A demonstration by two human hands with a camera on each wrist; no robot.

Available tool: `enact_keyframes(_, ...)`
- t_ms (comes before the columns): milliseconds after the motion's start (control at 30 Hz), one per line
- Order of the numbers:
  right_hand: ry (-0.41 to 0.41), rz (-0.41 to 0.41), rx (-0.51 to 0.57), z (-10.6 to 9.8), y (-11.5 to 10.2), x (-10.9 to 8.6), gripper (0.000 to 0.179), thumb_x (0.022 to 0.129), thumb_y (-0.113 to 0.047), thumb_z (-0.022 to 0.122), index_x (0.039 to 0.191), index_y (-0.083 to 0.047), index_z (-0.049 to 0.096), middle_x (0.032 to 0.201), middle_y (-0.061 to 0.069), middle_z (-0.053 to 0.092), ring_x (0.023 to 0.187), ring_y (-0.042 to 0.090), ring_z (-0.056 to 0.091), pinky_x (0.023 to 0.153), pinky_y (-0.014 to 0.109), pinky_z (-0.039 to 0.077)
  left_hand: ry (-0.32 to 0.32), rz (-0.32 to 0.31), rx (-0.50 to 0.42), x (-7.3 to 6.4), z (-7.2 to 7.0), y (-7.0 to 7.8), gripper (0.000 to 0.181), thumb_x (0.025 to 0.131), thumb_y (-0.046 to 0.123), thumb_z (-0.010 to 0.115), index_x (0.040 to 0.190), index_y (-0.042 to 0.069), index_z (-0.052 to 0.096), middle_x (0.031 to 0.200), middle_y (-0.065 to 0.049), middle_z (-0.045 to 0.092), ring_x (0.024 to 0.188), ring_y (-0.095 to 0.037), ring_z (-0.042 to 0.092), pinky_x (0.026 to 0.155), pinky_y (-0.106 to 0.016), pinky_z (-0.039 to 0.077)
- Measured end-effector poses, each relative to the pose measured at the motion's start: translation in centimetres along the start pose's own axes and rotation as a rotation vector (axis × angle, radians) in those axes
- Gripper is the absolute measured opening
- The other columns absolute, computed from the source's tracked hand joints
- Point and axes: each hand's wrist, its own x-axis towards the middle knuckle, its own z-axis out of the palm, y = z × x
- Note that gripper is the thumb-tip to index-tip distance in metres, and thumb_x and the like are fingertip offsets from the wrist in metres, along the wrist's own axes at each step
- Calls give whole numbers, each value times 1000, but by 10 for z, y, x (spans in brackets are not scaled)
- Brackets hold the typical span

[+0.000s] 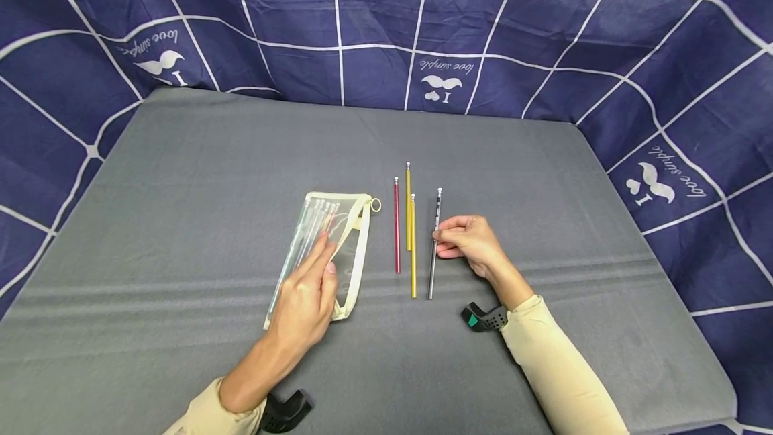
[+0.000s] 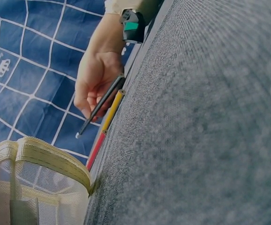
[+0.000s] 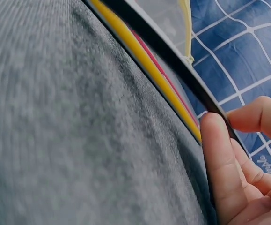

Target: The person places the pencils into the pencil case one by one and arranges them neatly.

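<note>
My right hand point(image 1: 471, 244) pinches a black pencil point(image 1: 432, 274) between thumb and fingers near its middle. In the right wrist view, the thumb and index finger press on its dark shaft point(image 3: 191, 82). My left hand point(image 1: 304, 301) holds a clear pencil pouch point(image 1: 350, 254) with cream zip edging, its thumb at the upper edge of the opening. Several light-tipped pencils point(image 1: 308, 233) show inside the pouch. In the left wrist view the pouch's mouth point(image 2: 55, 159) gapes; only a sliver of the left hand shows there.
Between the pouch and my right hand lie a red pencil point(image 1: 396, 233) and two yellow pencils, one farther back point(image 1: 408, 186) and one nearer point(image 1: 413, 267). They rest on a grey cloth-covered table point(image 1: 211, 153). A blue checked cloth point(image 1: 374, 19) hangs behind and around it.
</note>
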Motion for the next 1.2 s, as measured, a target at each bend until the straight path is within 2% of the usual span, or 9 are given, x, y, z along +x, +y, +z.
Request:
enact_keyframes(300,-59,-10,71,9,-3,0,12,84,14,60,95,9,57,71,8,69,56,13,67,57,26,59,-14,-21,6,-2,0,0,34,92,0,54,123,-12,63,132,-27,58,116,-41,60,93,-54,49)
enact_keyframes(767,-54,-3,104,24,-7,10,12,85,12,58,91,3,60,75,8,69,58,14,67,60,27,59,-6,-36,3,-3,0,0,34,93,0,53,123,-12,63,132,-25,58,117,-40,59,94,-54,49)
enact_keyframes(1200,-101,-8,205,48,-12,13,13,87,15,56,89,2,57,74,9,69,59,16,69,59,28,59,5,-20,1,-2,0,0,34,92,0,54,122,-13,63,130,-27,59,117,-40,60,93,-55,49)
